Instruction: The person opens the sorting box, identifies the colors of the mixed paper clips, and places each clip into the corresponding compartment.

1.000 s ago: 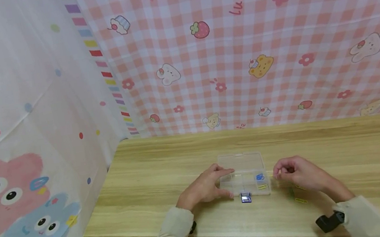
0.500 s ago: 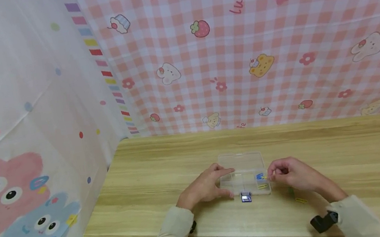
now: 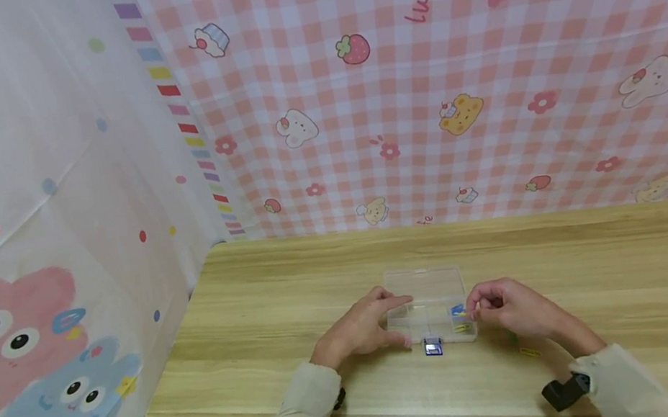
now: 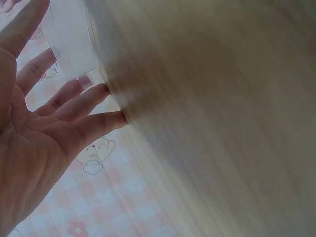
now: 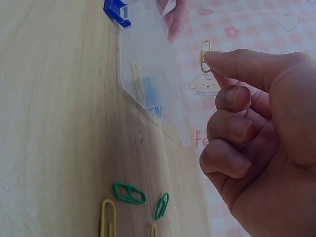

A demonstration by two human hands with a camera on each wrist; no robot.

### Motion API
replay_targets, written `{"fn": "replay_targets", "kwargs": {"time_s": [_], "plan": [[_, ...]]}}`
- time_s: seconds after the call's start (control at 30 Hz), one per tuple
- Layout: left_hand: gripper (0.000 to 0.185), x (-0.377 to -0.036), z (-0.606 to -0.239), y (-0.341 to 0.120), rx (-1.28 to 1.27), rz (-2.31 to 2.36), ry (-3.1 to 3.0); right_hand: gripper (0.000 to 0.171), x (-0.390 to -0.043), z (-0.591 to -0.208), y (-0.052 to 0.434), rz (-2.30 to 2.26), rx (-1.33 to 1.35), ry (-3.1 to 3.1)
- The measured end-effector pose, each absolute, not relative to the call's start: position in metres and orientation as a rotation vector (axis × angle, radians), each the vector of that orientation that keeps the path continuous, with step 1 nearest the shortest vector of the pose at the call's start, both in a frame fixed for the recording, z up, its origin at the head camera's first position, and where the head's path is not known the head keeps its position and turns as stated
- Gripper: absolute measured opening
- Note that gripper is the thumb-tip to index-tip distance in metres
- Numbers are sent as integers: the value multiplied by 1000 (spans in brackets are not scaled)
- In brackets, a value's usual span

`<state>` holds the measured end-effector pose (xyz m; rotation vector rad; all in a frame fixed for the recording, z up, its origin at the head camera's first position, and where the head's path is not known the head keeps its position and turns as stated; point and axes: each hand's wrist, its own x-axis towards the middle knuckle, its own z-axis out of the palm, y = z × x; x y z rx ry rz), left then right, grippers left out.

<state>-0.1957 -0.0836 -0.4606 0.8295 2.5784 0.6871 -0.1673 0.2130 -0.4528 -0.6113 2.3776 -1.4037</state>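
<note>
A clear plastic compartment box (image 3: pixel 430 310) lies open on the wooden table, its lid (image 3: pixel 423 280) folded back. My left hand (image 3: pixel 362 328) rests against the box's left end with straight fingers (image 4: pixel 86 101). My right hand (image 3: pixel 507 305) hovers at the box's right end and pinches a yellow paper clip (image 5: pixel 204 55) between thumb and forefinger. Inside the right compartment lie a blue clip (image 3: pixel 457 310) and a yellow clip (image 3: pixel 461 327). A blue binder clip (image 3: pixel 432 347) sits on the table against the box's near wall.
Loose green paper clips (image 5: pixel 129 193) and yellow paper clips (image 5: pixel 107 217) lie on the table (image 3: pixel 578 257) just right of the box, under my right wrist. Patterned fabric walls close in the back and left sides.
My right hand has moved left from the loose clips to the box's right end, carrying the yellow clip. The left hand stays put.
</note>
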Motion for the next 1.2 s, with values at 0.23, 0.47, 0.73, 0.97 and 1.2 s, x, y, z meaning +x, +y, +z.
{"fn": "replay_targets", "kwargs": {"time_s": [0.23,0.47,0.73,0.97,1.2], "plan": [[73,-196,-460,-83,821,699,2574,10,-167,-453,212,-1432,-626,2354],[72,-196,-459,-83,825,692,2574,10,-168,-453,212,-1425,-630,2356],[72,-196,-459,-83,825,692,2575,5,-168,-454,212,-1389,-606,2389],[73,-196,-459,-83,825,689,2575,12,-166,-455,216,-1400,-586,2442],[73,-196,-459,-83,821,693,2576,12,-162,-455,231,-1409,-571,2459]]}}
